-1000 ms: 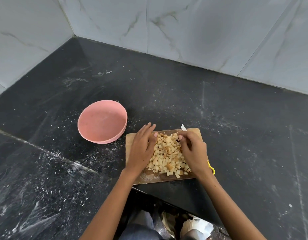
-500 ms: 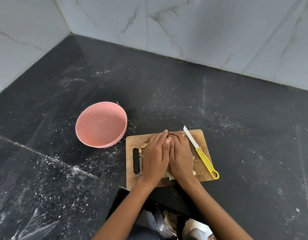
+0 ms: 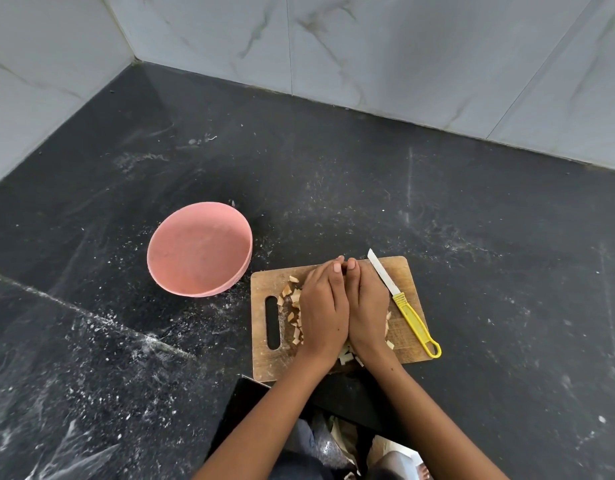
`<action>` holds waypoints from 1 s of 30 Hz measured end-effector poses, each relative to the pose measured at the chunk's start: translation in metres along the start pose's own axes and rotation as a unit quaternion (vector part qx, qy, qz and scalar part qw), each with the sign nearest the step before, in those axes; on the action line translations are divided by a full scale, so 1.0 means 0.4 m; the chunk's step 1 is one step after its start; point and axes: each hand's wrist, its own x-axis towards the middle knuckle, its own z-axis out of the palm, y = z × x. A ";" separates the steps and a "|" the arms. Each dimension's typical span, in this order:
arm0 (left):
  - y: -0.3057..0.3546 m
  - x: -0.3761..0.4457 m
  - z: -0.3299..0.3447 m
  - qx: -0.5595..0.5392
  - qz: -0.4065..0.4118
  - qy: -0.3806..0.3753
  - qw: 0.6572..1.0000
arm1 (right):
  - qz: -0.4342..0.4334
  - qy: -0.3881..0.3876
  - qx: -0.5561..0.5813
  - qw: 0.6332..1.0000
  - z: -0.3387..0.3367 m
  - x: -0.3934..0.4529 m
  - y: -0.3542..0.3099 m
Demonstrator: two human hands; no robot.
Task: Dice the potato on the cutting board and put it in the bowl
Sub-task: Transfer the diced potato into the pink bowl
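1. On the wooden cutting board [image 3: 337,320], diced potato pieces [image 3: 294,317] are heaped under two hands pressed side by side; only stray cubes show at the left edge and near the wrists.
2. Small, light and loose, the cubes will likely scatter or slip if lifted carelessly. Cupping them from both sides and beneath looks like the surest hold.
3. The left hand [image 3: 321,315] lies palm-down over the heap, fingers curved around the left side of the pile and holding it together.
4. The right hand [image 3: 367,311] mirrors it, touching the left hand along its inner edge, fingers curved round the right side of the pile. Fingertips of both meet at the board's far edge.
5. Both forearms reach in from the bottom of the view.
6. A yellow-handled knife [image 3: 401,301] lies on the board just right of the hands, gripped by neither.
7. A pink bowl [image 3: 198,251] stands just beside the board's far-left corner on the black stone counter [image 3: 507,271], with no potato in it.
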 end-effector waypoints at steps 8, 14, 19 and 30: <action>0.027 0.006 0.025 -0.090 -0.039 0.048 0.994 | 0.060 0.014 0.077 0.995 -0.001 0.018 -0.009; 0.051 0.006 0.034 -0.164 -0.078 0.061 0.981 | 0.106 0.023 0.128 0.986 -0.002 0.022 -0.010; 0.069 0.011 0.042 -0.233 -0.130 0.084 0.960 | 0.163 0.021 0.183 0.969 -0.003 0.033 -0.026; 0.104 0.035 0.023 -0.364 -0.197 0.102 0.905 | 0.275 -0.006 0.358 0.892 -0.014 0.051 -0.095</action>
